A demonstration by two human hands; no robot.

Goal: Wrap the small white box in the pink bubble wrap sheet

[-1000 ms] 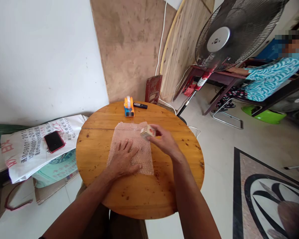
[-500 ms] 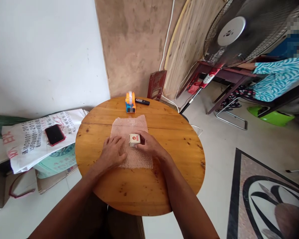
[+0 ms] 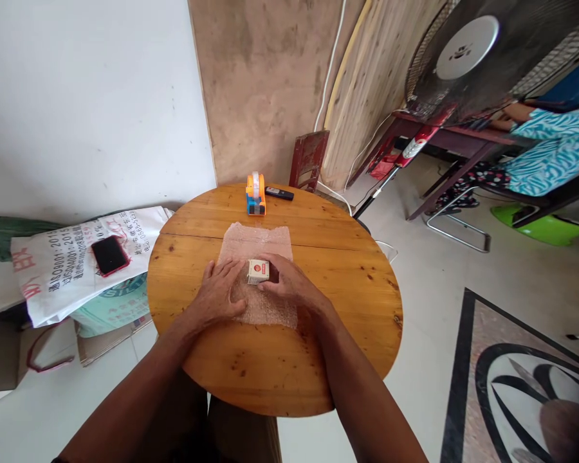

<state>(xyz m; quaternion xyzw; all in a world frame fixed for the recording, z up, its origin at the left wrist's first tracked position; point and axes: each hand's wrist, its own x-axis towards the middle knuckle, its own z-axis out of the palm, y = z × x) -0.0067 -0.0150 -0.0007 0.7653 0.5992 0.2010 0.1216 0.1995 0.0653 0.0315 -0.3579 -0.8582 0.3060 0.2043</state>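
A sheet of bubble wrap (image 3: 270,310) lies flat on the round wooden table (image 3: 251,370). Near the middle of the sheet sits a small white box (image 3: 258,271) with a red label. My right hand (image 3: 289,280) curls around the box's right side, thumb in front and fingers behind. Spread over the sheet's left edge, my left hand (image 3: 219,292) lies flat with fingers apart, just left of the box. Part of the wrap is hidden under both hands.
An orange and blue tape dispenser (image 3: 256,196) and a black remote-like object (image 3: 279,193) stand at the table's far edge. A phone (image 3: 110,255) rests on white sacks to the left. A fan (image 3: 468,48) stands at the right, with a seated person (image 3: 560,151) beyond it.
The box has shifted slightly left over the bubble wrap with my right hand around it. My left hand stays on the sheet. The view has turned a little to the left.
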